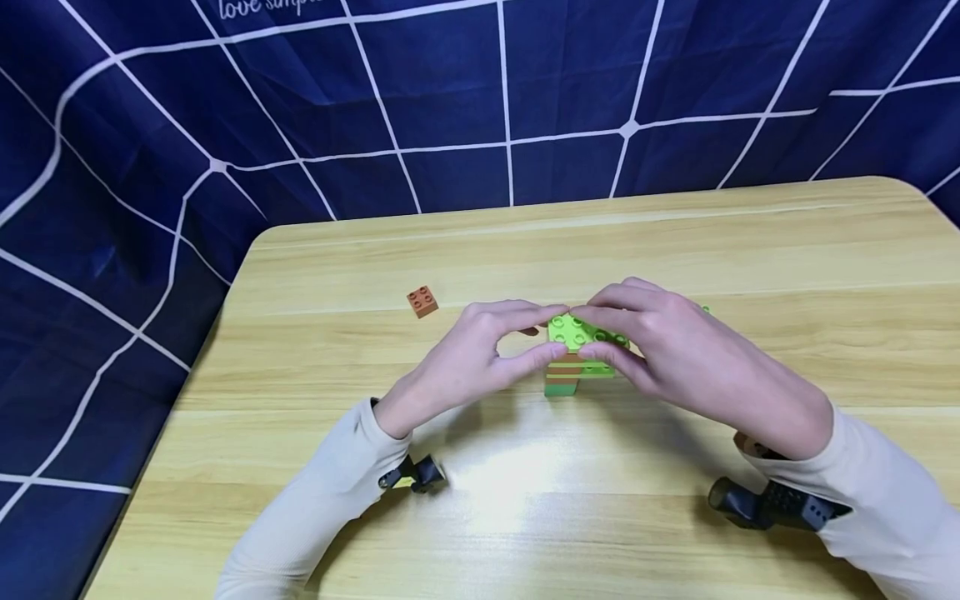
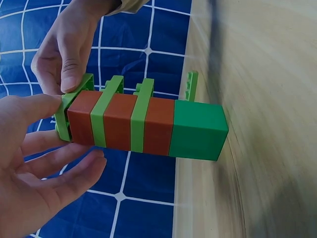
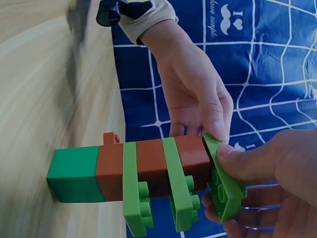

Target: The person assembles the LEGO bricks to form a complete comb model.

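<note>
A tower of toy building bricks stands upright on the table: a dark green brick (image 2: 199, 130) at the bottom, then brown bricks (image 3: 151, 159) alternating with lime green plates (image 2: 141, 115) that jut out to one side. On top lies another lime green plate (image 1: 573, 331), slightly tilted against the uppermost brown brick in the right wrist view. My left hand (image 1: 480, 343) pinches this top plate at its left end between thumb and forefinger. From the other side my right hand (image 1: 671, 354) pinches the same plate, thumb at the near edge and fingers at the far edge.
A loose brown brick (image 1: 423, 302) lies on the wooden table (image 1: 337, 275), left of and beyond the tower. Another lime green piece (image 2: 191, 86) is behind the tower, mostly covered by my right hand in the head view. A dark blue gridded cloth (image 1: 450, 92) hangs behind the table.
</note>
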A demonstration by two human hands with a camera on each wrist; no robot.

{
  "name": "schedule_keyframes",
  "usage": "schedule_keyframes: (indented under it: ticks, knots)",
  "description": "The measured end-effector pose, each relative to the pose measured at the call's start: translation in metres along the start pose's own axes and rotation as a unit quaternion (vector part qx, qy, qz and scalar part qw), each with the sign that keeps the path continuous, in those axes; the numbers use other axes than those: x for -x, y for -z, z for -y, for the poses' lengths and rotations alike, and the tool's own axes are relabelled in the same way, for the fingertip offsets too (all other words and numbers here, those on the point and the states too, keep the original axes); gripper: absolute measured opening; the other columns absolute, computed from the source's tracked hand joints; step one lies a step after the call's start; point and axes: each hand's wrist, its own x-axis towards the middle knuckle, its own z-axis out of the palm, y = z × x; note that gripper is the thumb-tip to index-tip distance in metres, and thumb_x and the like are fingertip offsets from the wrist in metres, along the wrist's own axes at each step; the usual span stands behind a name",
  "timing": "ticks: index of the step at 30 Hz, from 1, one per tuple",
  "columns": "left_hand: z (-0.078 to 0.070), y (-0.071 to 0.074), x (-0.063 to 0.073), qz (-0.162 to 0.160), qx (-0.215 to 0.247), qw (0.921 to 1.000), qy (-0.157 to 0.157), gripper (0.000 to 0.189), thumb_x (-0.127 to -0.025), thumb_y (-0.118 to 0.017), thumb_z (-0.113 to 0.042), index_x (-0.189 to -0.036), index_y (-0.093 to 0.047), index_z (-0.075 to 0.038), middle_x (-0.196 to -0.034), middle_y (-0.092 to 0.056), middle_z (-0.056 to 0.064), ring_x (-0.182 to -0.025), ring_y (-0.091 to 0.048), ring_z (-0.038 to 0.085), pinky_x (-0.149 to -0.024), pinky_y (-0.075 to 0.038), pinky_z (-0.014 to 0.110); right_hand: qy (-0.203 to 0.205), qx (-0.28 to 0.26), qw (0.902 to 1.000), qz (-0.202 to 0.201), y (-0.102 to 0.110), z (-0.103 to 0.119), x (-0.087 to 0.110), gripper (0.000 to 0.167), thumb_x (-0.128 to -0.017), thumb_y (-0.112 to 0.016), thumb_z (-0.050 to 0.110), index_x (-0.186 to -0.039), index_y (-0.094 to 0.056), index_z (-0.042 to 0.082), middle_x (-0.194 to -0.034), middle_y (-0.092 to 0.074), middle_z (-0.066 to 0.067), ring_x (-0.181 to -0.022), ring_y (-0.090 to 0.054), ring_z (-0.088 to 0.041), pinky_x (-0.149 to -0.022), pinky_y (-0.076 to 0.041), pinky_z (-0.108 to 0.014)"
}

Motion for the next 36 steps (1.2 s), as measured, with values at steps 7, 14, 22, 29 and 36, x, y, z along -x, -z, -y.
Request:
schedule_keyframes:
  ticks: [7, 14, 22, 29, 36]
  knots:
    - [0.0024, -0.0010, 0.0007, -0.037, 0.007, 0.9991, -0.018, 0.038, -0.090, -0.070, -0.026, -0.122, -0.067, -0.007, -0.117, -0.068, 0.004, -0.105, -0.063, 0.011, -0.091, -0.051, 0.021, -0.013, -0.005, 0.9999, 0.002, -0.0007, 0.0002, 0.0002, 0.047, -0.098, -0.047, 0.039, -0.112, -0.070, 0.000, -0.099, -0.067, -0.009, -0.089, -0.063, -0.022, -0.073, -0.058, -0.038]
    - [0.0049, -0.0008, 0.0005, -0.061, -0.001, 0.9973, -0.040, 0.035, -0.087, -0.073, -0.023, -0.116, -0.070, -0.003, -0.111, -0.070, 0.008, -0.104, -0.065, 0.013, -0.090, -0.051, 0.018, -0.047, 0.000, 0.9989, 0.006, -0.0007, 0.0036, 0.0011, 0.029, -0.088, -0.071, 0.018, -0.110, -0.070, 0.000, -0.101, -0.068, -0.012, -0.091, -0.065, -0.025, -0.075, -0.058, -0.042]
    - [0.0026, 0.0008, -0.0021, -0.051, -0.017, 0.9973, -0.050, 0.033, -0.088, -0.072, -0.021, -0.114, -0.070, -0.001, -0.110, -0.071, 0.009, -0.102, -0.066, 0.015, -0.090, -0.051, 0.018, -0.069, 0.006, 0.9975, 0.010, 0.0014, 0.0044, 0.0034, 0.035, -0.086, -0.073, 0.021, -0.112, -0.069, -0.002, -0.102, -0.070, -0.017, -0.091, -0.069, -0.032, -0.075, -0.058, -0.047]
    - [0.0008, 0.0013, -0.0033, -0.050, -0.019, 0.9976, -0.044, 0.031, -0.088, -0.072, -0.022, -0.112, -0.070, -0.003, -0.109, -0.071, 0.008, -0.101, -0.066, 0.014, -0.089, -0.052, 0.019, -0.057, 0.003, 0.9984, 0.005, 0.0017, 0.0024, 0.0033, 0.034, -0.092, -0.066, 0.027, -0.111, -0.069, -0.001, -0.102, -0.071, -0.016, -0.091, -0.069, -0.032, -0.075, -0.058, -0.047]
    - [0.0016, 0.0019, -0.0031, -0.050, -0.028, 0.9976, -0.039, 0.032, -0.088, -0.072, -0.023, -0.112, -0.071, -0.003, -0.109, -0.071, 0.008, -0.103, -0.066, 0.015, -0.090, -0.051, 0.018, -0.065, 0.004, 0.9979, 0.003, -0.0004, 0.0021, 0.0026, 0.035, -0.090, -0.069, 0.026, -0.112, -0.070, -0.001, -0.102, -0.071, -0.017, -0.092, -0.069, -0.034, -0.076, -0.058, -0.048]
